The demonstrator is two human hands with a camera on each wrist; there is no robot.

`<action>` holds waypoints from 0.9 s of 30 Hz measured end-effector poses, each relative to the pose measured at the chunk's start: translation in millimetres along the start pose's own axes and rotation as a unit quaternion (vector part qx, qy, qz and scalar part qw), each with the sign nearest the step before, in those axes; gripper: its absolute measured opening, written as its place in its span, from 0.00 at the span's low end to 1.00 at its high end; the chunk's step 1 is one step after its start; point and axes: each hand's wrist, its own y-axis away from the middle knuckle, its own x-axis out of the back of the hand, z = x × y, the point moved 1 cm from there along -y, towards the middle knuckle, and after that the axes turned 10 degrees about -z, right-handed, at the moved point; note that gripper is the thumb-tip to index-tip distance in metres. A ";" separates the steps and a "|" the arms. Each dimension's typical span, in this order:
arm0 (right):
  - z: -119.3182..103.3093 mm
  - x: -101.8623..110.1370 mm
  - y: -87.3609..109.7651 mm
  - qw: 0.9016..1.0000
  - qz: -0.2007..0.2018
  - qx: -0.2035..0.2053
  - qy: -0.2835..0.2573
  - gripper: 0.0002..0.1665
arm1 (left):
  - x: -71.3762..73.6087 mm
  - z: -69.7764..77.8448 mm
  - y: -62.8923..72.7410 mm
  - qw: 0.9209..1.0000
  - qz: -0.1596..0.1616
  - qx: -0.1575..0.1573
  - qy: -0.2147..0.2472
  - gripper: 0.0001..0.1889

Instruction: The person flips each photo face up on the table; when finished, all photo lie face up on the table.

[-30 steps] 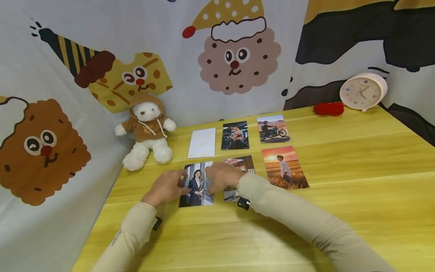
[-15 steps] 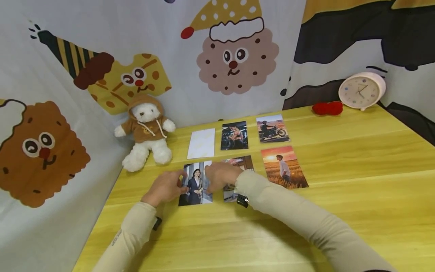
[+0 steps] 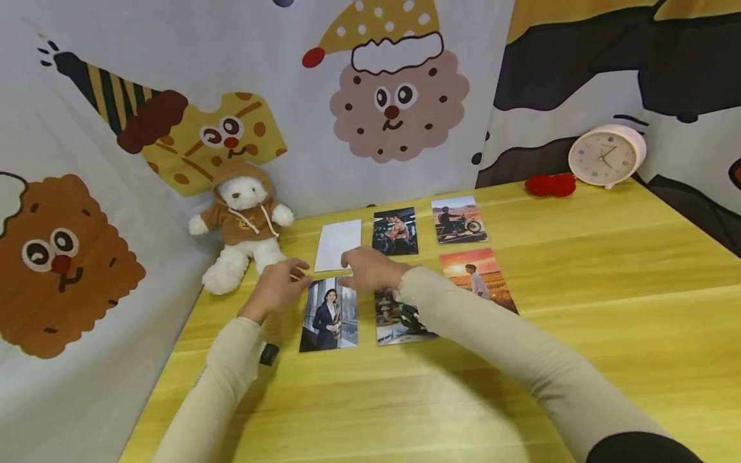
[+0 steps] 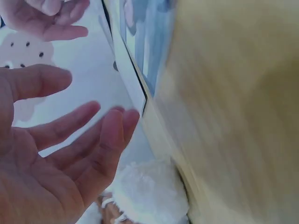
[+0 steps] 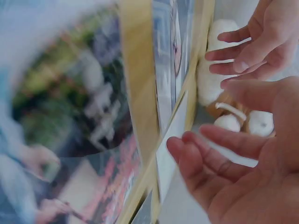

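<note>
My left hand (image 3: 276,288) hovers at the upper left corner of a photo card (image 3: 329,321) that pictures a person in a dark suit. Its fingers are loosely bent, with nothing between them in the left wrist view. Opposite it, my right hand (image 3: 373,269) reaches in near the lower right corner of a blank white card (image 3: 338,243). The right wrist view shows those fingers relaxed and holding nothing. Beneath my right wrist lies a garden photo card (image 3: 390,318), partly hidden by the sleeve.
A gym photo card (image 3: 395,231), a motorcycle card (image 3: 459,220) and a sunset field card (image 3: 476,276) lie to the right, the last partly covered by my arm. A teddy bear (image 3: 243,218) sits back left. A red object (image 3: 551,185) and a clock (image 3: 606,156) stand back right.
Both hands have left the sides of the suit photo card and moved up and away from me to the white card. The suit card now shows almost fully. The head view has shifted slightly.
</note>
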 end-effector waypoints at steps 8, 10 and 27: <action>13.7 8.5 -33.0 0.998 0.043 -0.029 -0.020 0.30 | 6.8 -3.7 -39.1 0.992 -0.047 0.084 0.084 0.29; 17.0 7.3 -39.0 0.996 0.054 -0.050 -0.043 0.31 | 6.2 -2.0 -47.2 0.990 -0.045 0.093 0.095 0.29; 14.8 6.8 -48.1 0.993 0.049 -0.083 -0.065 0.43 | 2.7 -2.8 -68.0 0.965 0.038 0.070 0.249 0.27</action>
